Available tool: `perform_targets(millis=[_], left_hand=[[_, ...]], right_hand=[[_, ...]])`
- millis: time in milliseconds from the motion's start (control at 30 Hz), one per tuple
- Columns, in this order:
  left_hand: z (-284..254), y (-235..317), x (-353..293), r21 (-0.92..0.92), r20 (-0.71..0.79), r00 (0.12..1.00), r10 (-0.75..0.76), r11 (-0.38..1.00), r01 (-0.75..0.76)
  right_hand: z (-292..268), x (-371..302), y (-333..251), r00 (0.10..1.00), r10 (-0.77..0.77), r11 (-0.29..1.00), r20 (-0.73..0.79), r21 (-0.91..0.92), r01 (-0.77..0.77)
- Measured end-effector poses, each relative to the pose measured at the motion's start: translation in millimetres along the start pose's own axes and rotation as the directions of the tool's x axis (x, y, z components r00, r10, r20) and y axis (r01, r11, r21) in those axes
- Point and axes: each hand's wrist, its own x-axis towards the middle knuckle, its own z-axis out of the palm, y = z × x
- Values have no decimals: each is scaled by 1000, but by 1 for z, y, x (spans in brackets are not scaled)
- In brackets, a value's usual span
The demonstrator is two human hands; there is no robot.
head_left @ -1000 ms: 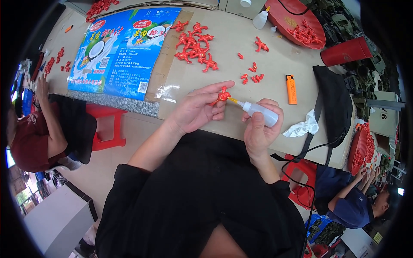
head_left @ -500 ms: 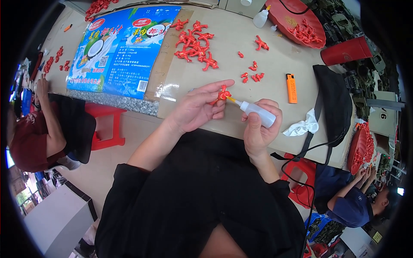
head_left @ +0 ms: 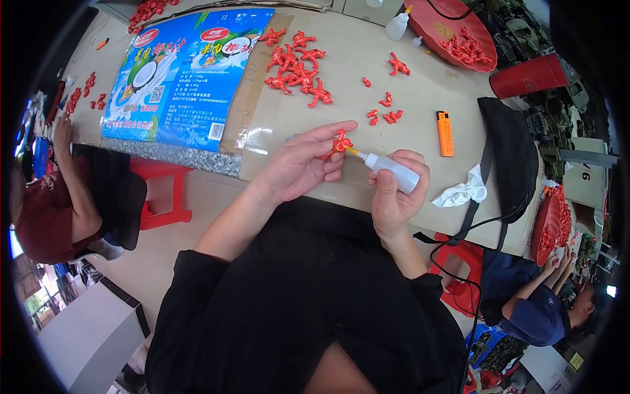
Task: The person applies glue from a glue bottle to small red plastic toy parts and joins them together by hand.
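Note:
Between the fingers of my left hand (head_left: 298, 161) is a small red plastic figure (head_left: 339, 144), held above the near edge of the table. My right hand (head_left: 403, 194) is wrapped round a translucent white squeeze bottle (head_left: 395, 173) lying tilted toward the left. Its thin yellow nozzle tip touches or nearly touches the figure; I cannot tell which. Beyond my hands lie a cluster of red figures (head_left: 298, 69), a single red figure (head_left: 398, 64) and several small red pieces (head_left: 394, 117).
An orange lighter (head_left: 445, 134), crumpled white tissue (head_left: 464, 189) and black bag (head_left: 505, 157) lie to the right. A red tray (head_left: 482, 59), second bottle (head_left: 397, 27) and red cup (head_left: 529, 77) stand at the back. Blue printed cardboard (head_left: 177, 85) covers the left. People sit on both sides.
My hands, the figure and the bottle stay almost in place. At the right, the other person's hands and head have shifted slightly.

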Motion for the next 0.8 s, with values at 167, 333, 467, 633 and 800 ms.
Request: perform_targets(millis=[167, 333, 467, 633, 800], left_hand=[[1, 1, 0, 9, -11, 1000, -2, 1000, 2], [0, 1, 1, 13, -7, 1000, -3, 1000, 3], [0, 0, 0, 15, -12, 1000, -1, 1000, 1], [1, 0, 0, 14, -21, 1000, -3, 1000, 3], [-1, 0, 0, 8, -12, 1000, -4, 1000, 4]], right_hand=[[-1, 0, 0, 1000, -4, 1000, 15, -27, 4], [-1, 0, 0, 1000, -3, 999, 3, -36, 3], [-1, 0, 0, 1000, -5, 999, 10, -32, 6], [-2, 0, 0, 999, -32, 998, 22, -60, 33], [-1, 1, -1, 1000, -31, 997, 4, -66, 31]])
